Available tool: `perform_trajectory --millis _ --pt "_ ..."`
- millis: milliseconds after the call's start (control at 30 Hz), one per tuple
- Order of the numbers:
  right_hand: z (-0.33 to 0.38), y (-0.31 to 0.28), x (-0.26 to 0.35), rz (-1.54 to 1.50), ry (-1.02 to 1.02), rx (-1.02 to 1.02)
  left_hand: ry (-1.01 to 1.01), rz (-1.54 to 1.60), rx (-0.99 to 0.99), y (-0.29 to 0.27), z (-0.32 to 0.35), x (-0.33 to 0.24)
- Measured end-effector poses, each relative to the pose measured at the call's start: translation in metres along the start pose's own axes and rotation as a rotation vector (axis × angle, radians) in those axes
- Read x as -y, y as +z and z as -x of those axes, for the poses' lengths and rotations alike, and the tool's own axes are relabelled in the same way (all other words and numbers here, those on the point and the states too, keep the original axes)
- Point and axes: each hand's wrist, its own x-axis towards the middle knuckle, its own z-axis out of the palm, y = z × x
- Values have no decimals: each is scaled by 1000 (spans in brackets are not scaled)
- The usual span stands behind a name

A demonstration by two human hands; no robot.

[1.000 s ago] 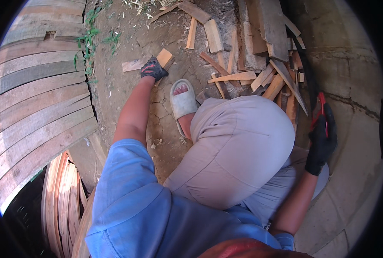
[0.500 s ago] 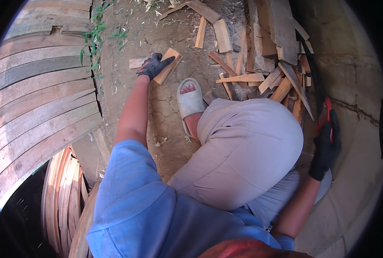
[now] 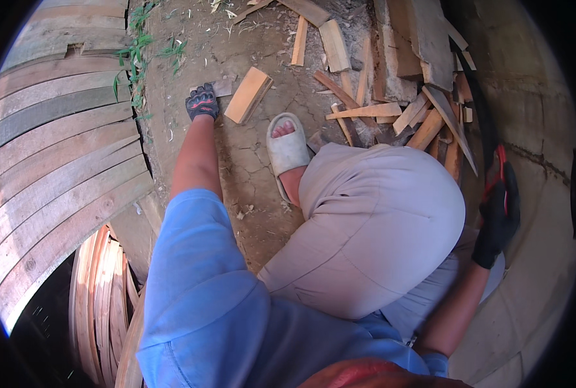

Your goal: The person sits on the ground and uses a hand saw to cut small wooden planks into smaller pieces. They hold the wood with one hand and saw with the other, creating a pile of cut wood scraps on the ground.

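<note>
At the upper left, my left hand, in a black glove with red trim, is over the left end of a short greyish piece of wood. Its fingers curl down around that end; the fingertips are hidden. Just right of it, a thicker orange-brown wood block lies on the dirt, untouched. My right hand, also gloved, is low at the right beside my knee. It is closed around the grip of a long, dark, blade-like tool, which extends up along the wall; its exact kind is unclear.
Split wood pieces lie heaped ahead of my knee, near broken slabs. A concrete wall bounds the right. Weathered planks cover the left, with bundled wood strips below. My sandalled foot stands near the block.
My left hand has let go of the orange-brown block and moved left onto the greyish piece. The block stays on the ground. My right hand has shifted slightly down and right in the view.
</note>
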Motion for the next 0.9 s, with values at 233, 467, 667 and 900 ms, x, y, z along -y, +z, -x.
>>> perform_trajectory --millis 233,467,667,900 --pt "-2 -2 -4 -3 128 43 6 25 -164 29 -4 1" --pt "-1 -1 1 -12 63 45 -140 120 52 9 18 9" --pt "-7 -7 -11 17 95 103 -68 629 140 -51 32 29" --pt "-6 -8 5 21 70 103 65 405 92 -116 75 -64"
